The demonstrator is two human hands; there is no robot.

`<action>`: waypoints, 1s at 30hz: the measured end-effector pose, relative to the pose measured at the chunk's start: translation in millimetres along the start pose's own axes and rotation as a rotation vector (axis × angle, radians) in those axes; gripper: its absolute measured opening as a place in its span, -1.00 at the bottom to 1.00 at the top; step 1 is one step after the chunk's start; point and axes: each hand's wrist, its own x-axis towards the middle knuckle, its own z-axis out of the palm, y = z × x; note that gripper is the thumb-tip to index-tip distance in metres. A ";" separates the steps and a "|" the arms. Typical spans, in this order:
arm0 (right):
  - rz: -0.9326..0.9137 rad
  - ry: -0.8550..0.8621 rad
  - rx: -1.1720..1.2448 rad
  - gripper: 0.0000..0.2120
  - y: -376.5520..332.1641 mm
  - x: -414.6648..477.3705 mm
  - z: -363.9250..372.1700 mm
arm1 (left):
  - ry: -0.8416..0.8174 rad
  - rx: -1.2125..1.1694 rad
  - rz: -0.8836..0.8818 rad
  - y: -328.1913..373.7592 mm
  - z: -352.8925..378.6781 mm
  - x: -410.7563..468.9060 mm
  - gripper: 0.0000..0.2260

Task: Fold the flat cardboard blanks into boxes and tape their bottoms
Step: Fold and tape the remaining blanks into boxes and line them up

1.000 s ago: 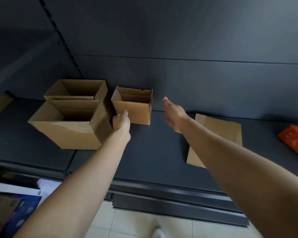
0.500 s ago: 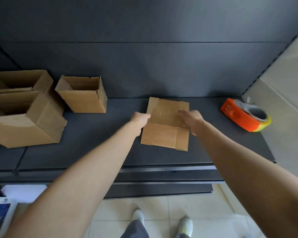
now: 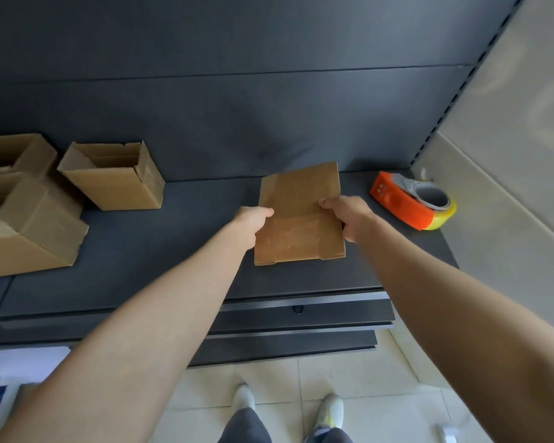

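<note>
Flat blank [image 3: 298, 215], long axis pointing away; left hand [image 3: 253, 219], right hand [image 3: 349, 215] fingers pinch side edges.

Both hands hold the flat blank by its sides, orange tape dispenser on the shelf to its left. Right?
Not quite. The head view shows the orange tape dispenser on the shelf to the right of the flat blank, not its left. The left hand and right hand do hold the blank by its sides.
</note>
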 end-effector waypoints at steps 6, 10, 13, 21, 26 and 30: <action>-0.264 0.001 -0.230 -0.69 -46.1 -22.9 -52.7 | -0.060 0.011 0.080 31.2 45.4 -37.8 -0.59; -0.506 0.067 -0.702 -0.75 -70.9 -36.1 -83.2 | 0.033 0.054 0.292 61.8 75.3 -63.7 -0.40; -0.588 0.044 -0.977 -0.67 -79.4 -44.8 -93.2 | 0.062 0.018 0.483 73.7 92.6 -81.4 -0.35; -0.603 -0.071 -1.355 -0.64 -59.7 -49.7 -99.3 | 0.113 0.110 0.440 51.9 109.9 -88.9 -0.54; -0.499 -0.008 -1.266 -0.50 -59.8 -45.8 -124.2 | 0.110 0.115 0.426 50.5 108.7 -84.6 -0.65; -0.337 0.133 -1.158 -0.32 -64.9 -48.0 -138.3 | 0.076 0.108 0.412 56.0 109.5 -78.5 -0.66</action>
